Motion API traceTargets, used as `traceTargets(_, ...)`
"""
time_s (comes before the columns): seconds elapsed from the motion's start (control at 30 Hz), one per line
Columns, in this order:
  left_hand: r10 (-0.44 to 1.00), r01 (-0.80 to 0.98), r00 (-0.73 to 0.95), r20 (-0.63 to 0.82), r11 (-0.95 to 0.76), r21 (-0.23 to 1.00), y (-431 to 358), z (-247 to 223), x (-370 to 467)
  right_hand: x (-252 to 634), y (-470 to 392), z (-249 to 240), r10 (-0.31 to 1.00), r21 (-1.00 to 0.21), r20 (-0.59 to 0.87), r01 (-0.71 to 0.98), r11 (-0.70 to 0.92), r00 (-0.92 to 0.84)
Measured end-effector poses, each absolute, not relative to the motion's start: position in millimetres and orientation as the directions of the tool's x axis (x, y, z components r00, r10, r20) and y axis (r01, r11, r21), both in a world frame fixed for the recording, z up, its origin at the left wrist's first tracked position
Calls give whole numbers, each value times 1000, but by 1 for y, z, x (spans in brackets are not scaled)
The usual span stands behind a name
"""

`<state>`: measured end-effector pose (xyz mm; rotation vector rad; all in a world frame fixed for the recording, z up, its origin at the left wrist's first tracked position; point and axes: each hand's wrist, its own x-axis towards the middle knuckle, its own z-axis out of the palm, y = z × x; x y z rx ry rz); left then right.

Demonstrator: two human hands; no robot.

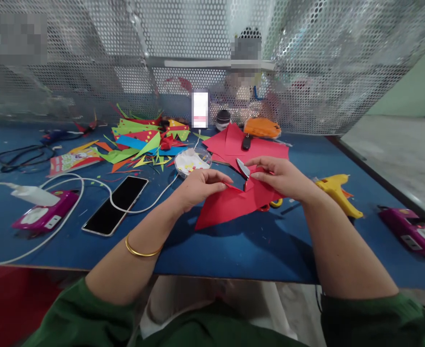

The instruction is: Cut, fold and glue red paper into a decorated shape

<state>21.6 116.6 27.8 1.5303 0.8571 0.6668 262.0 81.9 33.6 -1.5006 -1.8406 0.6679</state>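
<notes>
Blue tabletop (183, 260) fills the view beneath a perforated metal screen (89, 86). At far left, a white charger (34, 195) sits on a purple power strip (47, 212). Next comes a dark-screened phone (116, 205) crossed by a white cable (103, 185); behind it lie bright paper scraps (140, 140). Near the center is a clear dish (192, 163). Just in front of it, the left hand (203, 187) pinches a folded red paper sheet (225, 207), thumb and fingers closed on its edge. The right hand (281, 177) clamps the sheet's other side between thumb and fingers, beside silver scissor blades (242, 168). Farther right lie a yellow glue gun (338, 193) and another purple power strip (411, 231).
</notes>
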Motion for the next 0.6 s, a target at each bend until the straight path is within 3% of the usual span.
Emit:
traceTargets(0.07, 840, 156, 535, -90, 7, 988, 115, 29, 23, 261, 81, 37, 965, -663, 251, 713, 228, -75)
traceTargets(0.13, 863, 166, 485, -141, 68, 984, 113, 30, 25, 265, 73, 46, 942, -521, 333, 841, 146, 42)
traceTargets(0.23, 881, 171, 427, -203, 142, 975, 112, 32, 27, 284, 52, 63, 880, -183, 376, 954, -237, 291)
traceTargets(0.3, 885, 164, 415, -212, 157, 974, 112, 32, 28, 304, 36, 70, 859, 77, 245, 874, -480, 451)
traceTargets(0.37, 887, 149, 410, -212, 164, 975, 113, 30, 28, 326, 25, 69, 806, 235, 7, 782, -577, 592)
traceTargets(0.47, 888, 132, 413, -204, 163, 978, 113, 27, 28, 353, 18, 56, 745, 269, -194, 765, -585, 638)
traceTargets(0.6, 879, 145, 439, -188, 137, 980, 114, 23, 28, 370, 18, 37, 758, 263, -164, 768, -583, 631)
